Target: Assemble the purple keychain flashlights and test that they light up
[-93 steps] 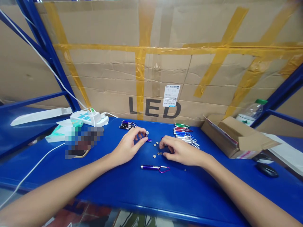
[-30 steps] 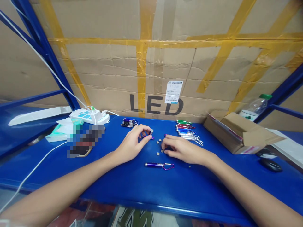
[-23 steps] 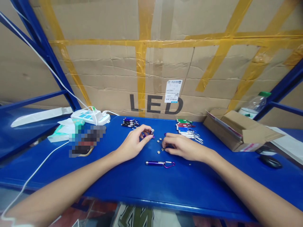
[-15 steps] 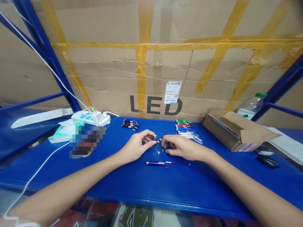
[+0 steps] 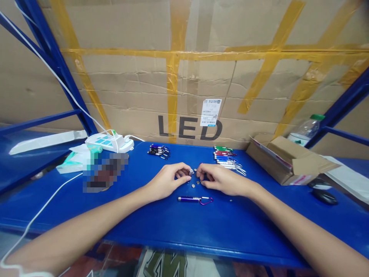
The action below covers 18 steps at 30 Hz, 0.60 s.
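Our left hand [image 5: 168,180] pinches a small tube [image 5: 191,171]. Our right hand [image 5: 223,179], half curled, is beside the discs [image 5: 193,186]; we cannot tell if it holds something. Nearer us lies a purple torch [image 5: 188,199].

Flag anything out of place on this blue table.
One tiny silvery piece looks stray: lying alone on the near side of the right hand, apart from the small round metallic discs between that hand and the left hand. Too small to identify.
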Available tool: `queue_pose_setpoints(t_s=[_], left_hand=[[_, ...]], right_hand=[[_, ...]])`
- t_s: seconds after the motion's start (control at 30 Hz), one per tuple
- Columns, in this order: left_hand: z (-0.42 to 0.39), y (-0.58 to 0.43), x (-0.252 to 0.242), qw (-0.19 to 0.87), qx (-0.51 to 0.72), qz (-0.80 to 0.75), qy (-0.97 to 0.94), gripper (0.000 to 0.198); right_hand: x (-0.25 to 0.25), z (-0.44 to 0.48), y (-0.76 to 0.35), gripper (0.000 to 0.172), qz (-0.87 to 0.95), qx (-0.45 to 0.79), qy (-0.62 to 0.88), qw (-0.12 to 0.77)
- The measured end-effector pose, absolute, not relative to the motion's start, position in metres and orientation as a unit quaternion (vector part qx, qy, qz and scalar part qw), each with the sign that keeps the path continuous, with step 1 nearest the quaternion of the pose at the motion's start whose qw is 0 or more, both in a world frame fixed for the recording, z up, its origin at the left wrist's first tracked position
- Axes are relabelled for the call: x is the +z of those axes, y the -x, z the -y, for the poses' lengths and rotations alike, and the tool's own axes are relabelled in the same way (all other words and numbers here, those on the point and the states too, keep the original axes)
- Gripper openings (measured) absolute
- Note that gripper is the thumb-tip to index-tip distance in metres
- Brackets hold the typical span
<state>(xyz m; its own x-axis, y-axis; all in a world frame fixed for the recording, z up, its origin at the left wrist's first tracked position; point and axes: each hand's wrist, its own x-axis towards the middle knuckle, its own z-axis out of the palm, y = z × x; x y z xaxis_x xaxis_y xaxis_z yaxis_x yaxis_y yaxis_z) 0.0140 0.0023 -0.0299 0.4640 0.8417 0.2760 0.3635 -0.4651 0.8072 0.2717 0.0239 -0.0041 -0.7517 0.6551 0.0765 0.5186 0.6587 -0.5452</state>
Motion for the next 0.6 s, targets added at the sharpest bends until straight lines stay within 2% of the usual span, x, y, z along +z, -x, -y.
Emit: queue_pose_setpoints(t_s=[0.13, 0.4, 0.6], left_hand=[[-0.001, -0.013, -0.028, 0.303, 0.342, -0.366, -0.81, 0.02], [0.003, -0.014, -0.025, 0.246, 0.326, -0.336, -0.849, 0.021], [0.004, -0.016, -0.024, 0.235, 0.324, -0.337, -0.852, 0.019]], right_hand=[[-0.001, -0.023, -0.272, 0.02, 0.894, 0.253, 0.333, 0.16], [0.007, -0.013, -0.265, 0.022, 0.838, 0.32, 0.323, 0.301], [0.0, -0.011, -0.26, 0.042, 0.837, 0.339, 0.296, 0.311]])
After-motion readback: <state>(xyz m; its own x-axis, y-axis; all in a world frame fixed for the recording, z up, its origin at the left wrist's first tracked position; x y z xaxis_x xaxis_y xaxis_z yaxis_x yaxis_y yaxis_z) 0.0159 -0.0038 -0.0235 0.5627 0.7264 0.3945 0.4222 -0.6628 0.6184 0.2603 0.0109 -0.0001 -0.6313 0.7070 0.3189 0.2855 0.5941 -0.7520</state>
